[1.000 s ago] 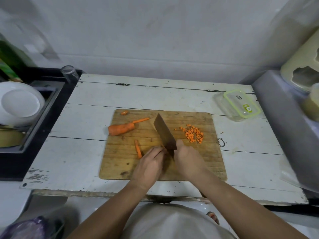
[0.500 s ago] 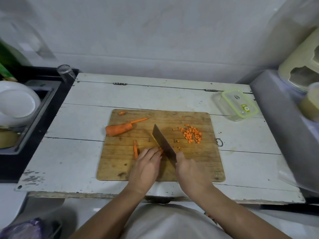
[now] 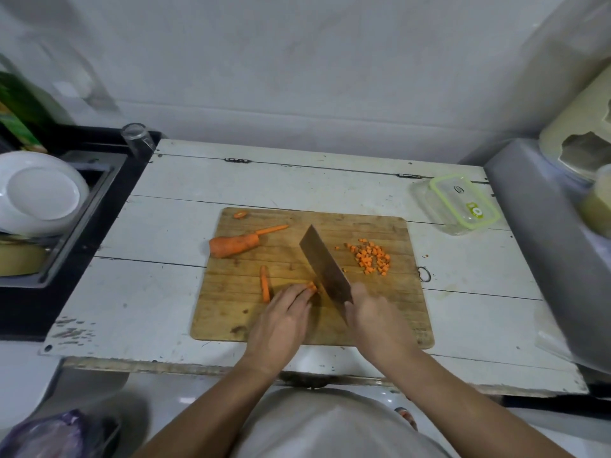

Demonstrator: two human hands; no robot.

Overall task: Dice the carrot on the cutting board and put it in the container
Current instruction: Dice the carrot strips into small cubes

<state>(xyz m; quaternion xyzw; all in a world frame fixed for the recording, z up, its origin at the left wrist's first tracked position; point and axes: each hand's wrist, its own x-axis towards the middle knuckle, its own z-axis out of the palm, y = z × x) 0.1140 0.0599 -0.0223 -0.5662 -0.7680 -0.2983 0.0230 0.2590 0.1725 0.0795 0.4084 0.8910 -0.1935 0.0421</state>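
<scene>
— Carrot (image 3: 234,245) status? Where is it?
— I see the uncut chunk at the far left of the cutting board (image 3: 231,319), a strip (image 3: 264,284) nearer, dice (image 3: 372,256) to the right.
— Hands?
— My left hand (image 3: 281,320) pins carrot sticks (image 3: 311,287) under curled fingertips; my right hand (image 3: 377,322) grips the cleaver (image 3: 324,266) beside them.
— Container (image 3: 458,203)?
— Far right on the table (image 3: 185,180).

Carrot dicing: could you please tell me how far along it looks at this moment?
Partly done. A pile of diced carrot sits on the cutting board. In hand: the left hand holds carrot strips while the right hand grips the cleaver. Left: a spare strip, the large carrot piece, and filling the container.
</scene>
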